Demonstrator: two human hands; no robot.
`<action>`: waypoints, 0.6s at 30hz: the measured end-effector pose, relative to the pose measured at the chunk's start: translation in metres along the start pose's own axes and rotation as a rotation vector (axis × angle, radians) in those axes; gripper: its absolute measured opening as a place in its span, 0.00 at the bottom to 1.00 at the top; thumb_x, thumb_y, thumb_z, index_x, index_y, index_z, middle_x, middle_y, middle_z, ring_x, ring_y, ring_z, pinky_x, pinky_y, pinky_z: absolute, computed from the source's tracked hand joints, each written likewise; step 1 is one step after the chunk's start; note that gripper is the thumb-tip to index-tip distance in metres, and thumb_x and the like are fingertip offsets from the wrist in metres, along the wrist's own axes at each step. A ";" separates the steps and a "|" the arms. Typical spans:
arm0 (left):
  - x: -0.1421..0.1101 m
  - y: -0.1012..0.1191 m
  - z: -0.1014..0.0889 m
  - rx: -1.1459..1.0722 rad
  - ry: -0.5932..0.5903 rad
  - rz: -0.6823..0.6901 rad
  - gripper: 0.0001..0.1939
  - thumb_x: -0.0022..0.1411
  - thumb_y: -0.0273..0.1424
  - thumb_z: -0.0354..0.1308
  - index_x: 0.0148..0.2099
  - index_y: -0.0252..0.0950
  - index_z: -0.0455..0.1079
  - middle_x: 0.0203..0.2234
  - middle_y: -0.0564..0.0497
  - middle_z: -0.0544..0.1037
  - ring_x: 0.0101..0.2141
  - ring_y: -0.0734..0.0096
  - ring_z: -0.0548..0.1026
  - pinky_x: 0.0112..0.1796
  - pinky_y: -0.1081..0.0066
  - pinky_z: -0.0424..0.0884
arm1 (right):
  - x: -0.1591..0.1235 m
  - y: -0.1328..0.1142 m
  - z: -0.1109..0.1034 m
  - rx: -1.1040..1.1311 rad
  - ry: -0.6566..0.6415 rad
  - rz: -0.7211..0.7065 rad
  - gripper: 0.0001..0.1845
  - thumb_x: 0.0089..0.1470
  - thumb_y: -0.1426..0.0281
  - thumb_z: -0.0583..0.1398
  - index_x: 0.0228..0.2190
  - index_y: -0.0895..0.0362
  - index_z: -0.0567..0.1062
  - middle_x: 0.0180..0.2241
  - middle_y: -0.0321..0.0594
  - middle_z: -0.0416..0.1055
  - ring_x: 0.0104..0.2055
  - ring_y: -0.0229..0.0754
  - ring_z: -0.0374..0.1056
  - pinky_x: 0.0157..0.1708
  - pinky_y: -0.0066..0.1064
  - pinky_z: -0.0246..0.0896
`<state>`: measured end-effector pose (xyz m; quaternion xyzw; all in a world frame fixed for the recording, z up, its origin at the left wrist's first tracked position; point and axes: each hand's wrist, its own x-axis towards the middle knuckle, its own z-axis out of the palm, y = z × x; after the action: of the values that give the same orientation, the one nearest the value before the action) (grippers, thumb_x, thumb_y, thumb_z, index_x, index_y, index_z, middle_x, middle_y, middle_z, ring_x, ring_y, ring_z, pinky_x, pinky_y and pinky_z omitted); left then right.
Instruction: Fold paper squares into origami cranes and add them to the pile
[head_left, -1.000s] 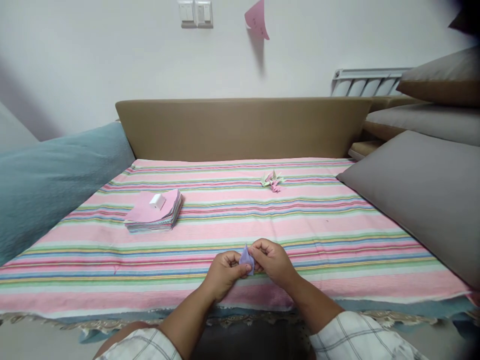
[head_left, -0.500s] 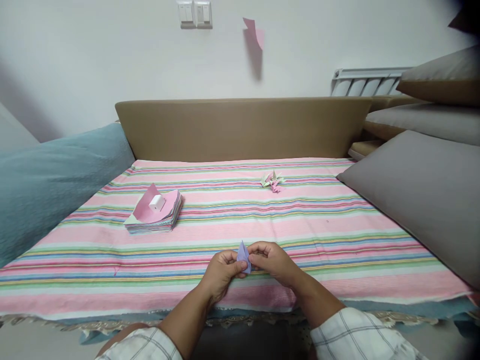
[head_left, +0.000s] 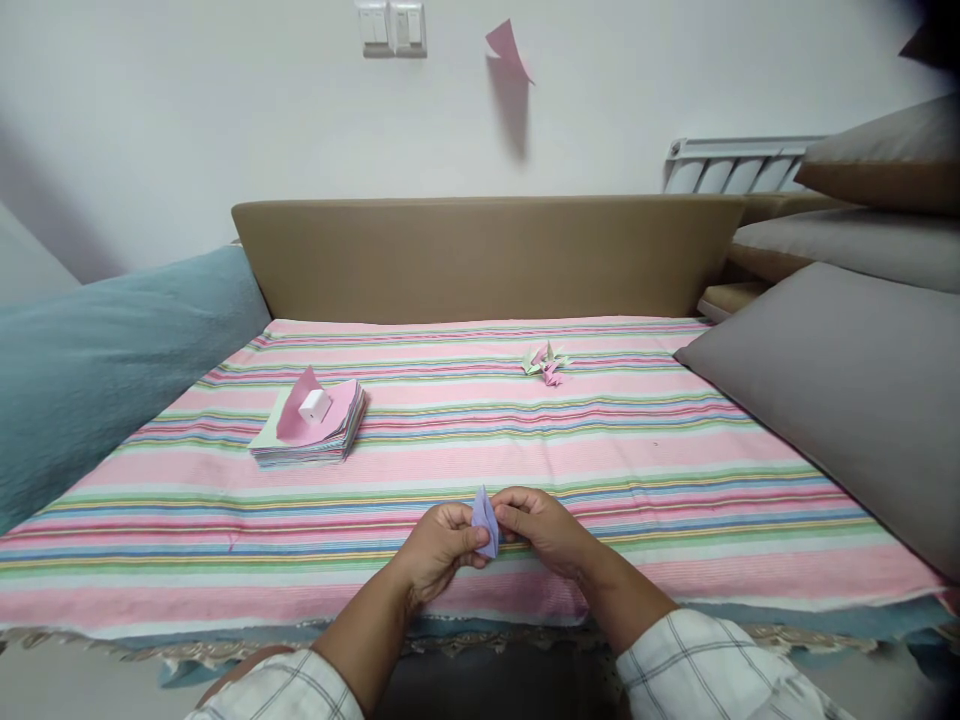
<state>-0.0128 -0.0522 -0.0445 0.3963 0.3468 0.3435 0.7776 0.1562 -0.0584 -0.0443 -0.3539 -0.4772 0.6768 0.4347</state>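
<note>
A small folded piece of lavender origami paper (head_left: 485,522) stands with its pointed tip up, close to the near edge of the striped cloth. My left hand (head_left: 442,548) pinches its left side, thumb across the front. The fingers of my right hand (head_left: 541,528) are closed at the paper's right edge, thumb against forefinger. Farther off on the cloth lie several small folded paper figures (head_left: 547,364), pink and pale green. To the left sits a stack of square paper sheets (head_left: 307,455), with a white block (head_left: 315,405) resting on a curled pink top sheet.
The striped cloth (head_left: 420,465) covers the seat. A brown backrest (head_left: 487,260) runs along the back, a blue cushion (head_left: 127,370) at left, grey cushions (head_left: 847,390) at right. One pink sheet (head_left: 508,50) sticks to the wall below the ceiling-side edge, near light switches (head_left: 391,28).
The lavender paper has turned slightly and dipped a little, with both hands staying on it. The pink sheet on the wall and the curled sheet on the stack have shifted.
</note>
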 end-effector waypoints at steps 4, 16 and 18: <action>0.000 0.000 0.000 -0.018 -0.032 -0.015 0.19 0.35 0.36 0.72 0.28 0.28 0.75 0.22 0.47 0.75 0.21 0.78 0.69 0.21 0.79 0.64 | 0.001 0.003 0.001 0.043 -0.015 0.034 0.20 0.41 0.55 0.65 0.29 0.59 0.75 0.19 0.31 0.62 0.22 0.31 0.54 0.24 0.25 0.51; -0.003 0.001 0.006 0.024 0.020 -0.062 0.17 0.33 0.34 0.73 0.24 0.28 0.72 0.17 0.52 0.71 0.18 0.79 0.68 0.21 0.79 0.65 | -0.003 -0.006 -0.007 -0.101 -0.085 -0.091 0.12 0.43 0.67 0.63 0.32 0.57 0.69 0.27 0.32 0.64 0.28 0.33 0.60 0.30 0.26 0.56; -0.003 0.001 0.007 0.037 0.026 -0.065 0.17 0.33 0.34 0.73 0.24 0.29 0.72 0.17 0.52 0.72 0.19 0.79 0.68 0.21 0.78 0.65 | -0.004 -0.010 -0.009 -0.232 -0.085 -0.145 0.08 0.43 0.71 0.61 0.29 0.56 0.68 0.27 0.32 0.62 0.26 0.32 0.58 0.27 0.25 0.55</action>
<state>-0.0087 -0.0566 -0.0401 0.3948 0.3760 0.3169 0.7761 0.1679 -0.0570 -0.0370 -0.3373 -0.5946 0.5982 0.4182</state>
